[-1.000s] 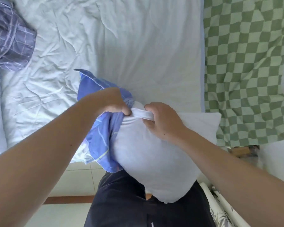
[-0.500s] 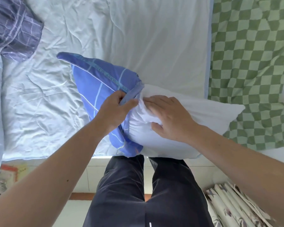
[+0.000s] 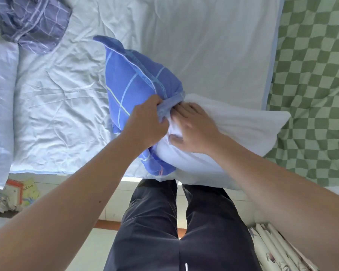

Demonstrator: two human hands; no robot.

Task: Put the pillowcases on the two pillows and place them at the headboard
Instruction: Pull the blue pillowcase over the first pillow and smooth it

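Head view, looking down over the bed edge. A white pillow (image 3: 233, 130) lies across the near edge of the bed (image 3: 204, 45), its right corner reaching over a green checked blanket (image 3: 311, 75) and its lower edge overhanging the mattress toward the person's dark trousers (image 3: 176, 222). The pillow's left end sits inside a blue pillowcase (image 3: 131, 83) with pale grid lines; the case covers only that end, and its far closed corner stands up slack and pointed over the pale blue sheet.

Left hand (image 3: 147, 122): fingers curled, pinching the bunched hem of the blue pillowcase at its opening, on top of the pillow. Right hand (image 3: 194, 128): laid flat on the bare pillow just beside the hem, fingers roughly straight and slightly spread, fingertips at or just under the hem's edge, thumb pressed into the white fabric on the near side. The two hands are almost touching.

At far left, a second white pillow (image 3: 0, 106) lies uncovered along the bed's left margin. A dark purple plaid pillowcase (image 3: 33, 22) lies crumpled on the sheet at the upper left, just beyond that pillow. Below the bed edge at lower left are books or papers (image 3: 22, 192) on the floor; floral fabric (image 3: 278, 251) shows at lower right.
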